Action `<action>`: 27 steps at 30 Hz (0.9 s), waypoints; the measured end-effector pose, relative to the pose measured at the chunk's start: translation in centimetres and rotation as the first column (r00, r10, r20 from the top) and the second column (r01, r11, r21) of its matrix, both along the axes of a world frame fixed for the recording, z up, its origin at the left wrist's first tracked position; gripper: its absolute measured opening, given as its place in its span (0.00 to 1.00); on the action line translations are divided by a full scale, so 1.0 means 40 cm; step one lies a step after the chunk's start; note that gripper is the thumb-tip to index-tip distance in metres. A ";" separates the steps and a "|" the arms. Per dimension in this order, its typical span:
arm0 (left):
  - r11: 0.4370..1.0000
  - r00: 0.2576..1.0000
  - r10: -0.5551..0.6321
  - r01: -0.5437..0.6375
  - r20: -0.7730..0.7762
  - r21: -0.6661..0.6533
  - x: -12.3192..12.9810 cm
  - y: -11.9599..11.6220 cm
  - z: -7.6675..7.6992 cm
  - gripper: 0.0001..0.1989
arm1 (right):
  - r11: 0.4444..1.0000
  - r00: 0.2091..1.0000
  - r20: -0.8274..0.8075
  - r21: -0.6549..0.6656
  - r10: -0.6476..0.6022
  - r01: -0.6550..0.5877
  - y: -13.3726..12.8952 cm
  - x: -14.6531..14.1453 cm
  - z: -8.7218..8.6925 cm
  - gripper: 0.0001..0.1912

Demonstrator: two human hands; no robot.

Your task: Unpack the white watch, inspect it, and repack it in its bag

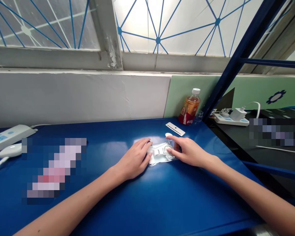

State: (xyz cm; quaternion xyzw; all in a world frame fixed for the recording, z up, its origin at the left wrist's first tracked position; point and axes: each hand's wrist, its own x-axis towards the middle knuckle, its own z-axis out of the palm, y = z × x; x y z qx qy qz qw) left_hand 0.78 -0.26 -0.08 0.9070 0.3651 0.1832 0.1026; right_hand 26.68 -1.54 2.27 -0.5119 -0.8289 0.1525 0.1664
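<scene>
A clear plastic pouch (161, 154) lies on the blue tabletop between my hands. Inside it show a white block-like piece and a coiled white cable. My left hand (135, 157) rests at the pouch's left edge, fingers stretched forward, thumb apart from them. At the pouch's right side is my right hand (186, 150). Its thumb touches the pouch and its index finger reaches out to a small white round piece (168, 134) just behind it. The other right fingers are curled, partly hidden. Beyond the pouch lies a white card with a dark slot (175, 129).
A capped bottle of amber drink (190, 106) stands at the back right, beside a small clear item (199, 115). A blue metal post (232, 68) rises there. On the left are a power strip (12, 137), a white corded device (11, 150) and a blurred item (56, 168).
</scene>
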 end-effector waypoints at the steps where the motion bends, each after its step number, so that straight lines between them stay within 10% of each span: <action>1: 1.000 1.000 -0.013 0.013 -0.003 0.004 0.000 0.001 -0.001 0.23 | 1.000 1.000 0.027 0.001 0.013 -0.013 0.006 -0.001 0.005 0.22; 13: 1.000 0.999 -0.024 0.024 -0.037 0.000 -0.003 0.001 0.007 0.27 | 0.969 0.992 -0.018 0.218 0.121 -0.115 0.024 0.020 -0.034 0.19; 27: 0.996 0.997 0.033 -0.038 -0.064 -0.075 0.000 0.006 0.016 0.36 | 0.954 0.961 0.062 0.121 0.268 -0.274 0.020 0.053 -0.008 0.38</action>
